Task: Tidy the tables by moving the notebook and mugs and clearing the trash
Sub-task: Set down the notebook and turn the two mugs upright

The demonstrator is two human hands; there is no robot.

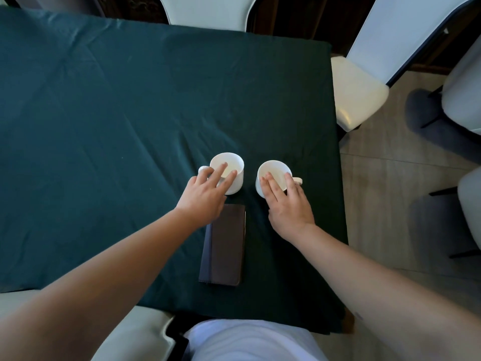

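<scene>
Two white mugs stand side by side on the dark green tablecloth [117, 100]. The left mug [234, 161] has its handle pointing left, and the right mug [276, 168] has its handle pointing right. My left hand [205, 196] lies over the left mug's near rim, fingers spread and extended across its opening. My right hand [289, 201] reaches over the right mug in the same way, fingertips above the rim. Neither hand is visibly closed around a mug. A dark closed notebook [225, 248] lies just behind the mugs toward me, partly under my left wrist.
White chairs surround the table: one at the far edge [205, 9], one at the right corner [364, 82], others on the right over the tiled floor [385, 178]. A pale seat [135, 332] is at the near left. The table's right edge is close to the right mug.
</scene>
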